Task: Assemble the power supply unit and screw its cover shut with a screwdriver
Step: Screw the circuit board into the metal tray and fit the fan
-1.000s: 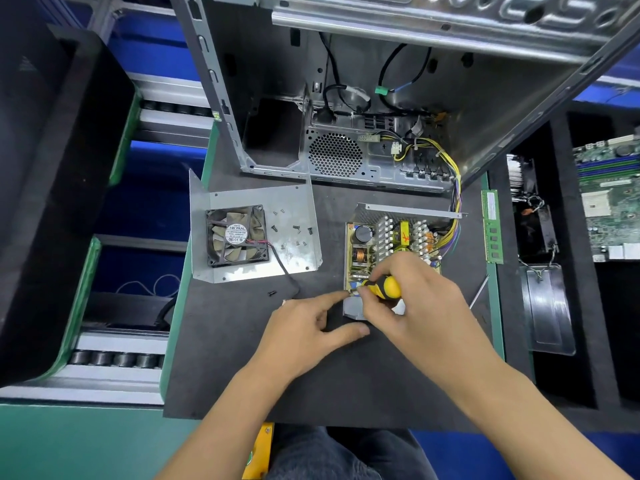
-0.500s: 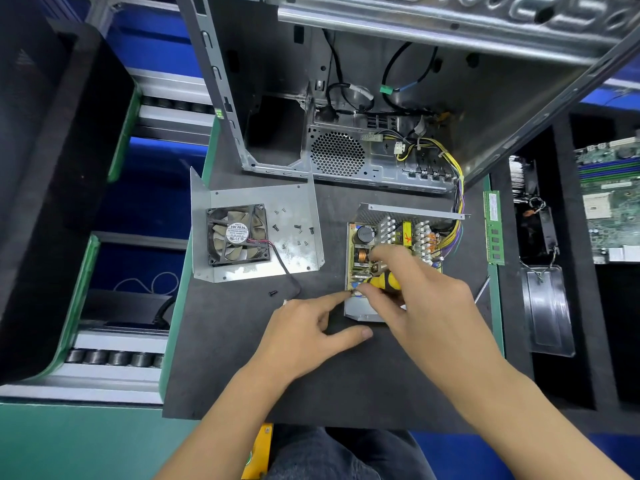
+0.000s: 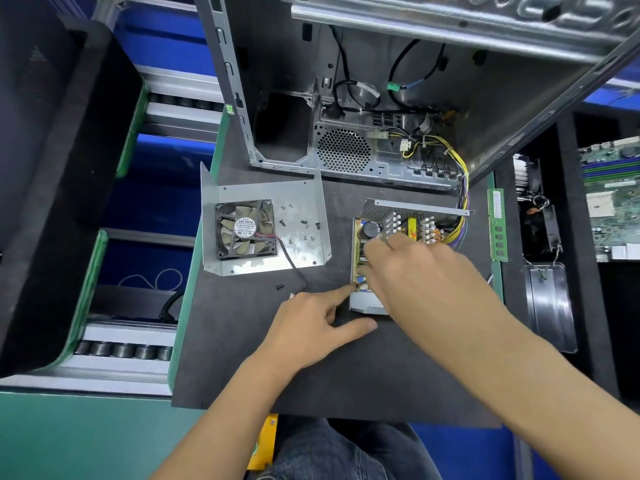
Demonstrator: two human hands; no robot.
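My left hand lies relaxed, forefinger touching the power supply corner. My right hand blurs over it; grip unclear.

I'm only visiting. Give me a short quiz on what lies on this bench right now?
1. True or false: the bent metal cover with the black fan is already on the open power supply unit.
2. Where do the small loose screws mostly lie: A in the grey computer case, B on the cover?
3. What does the left hand point at with its forefinger?

Key: 1 false. 2 B. 3 The unit's near left corner.
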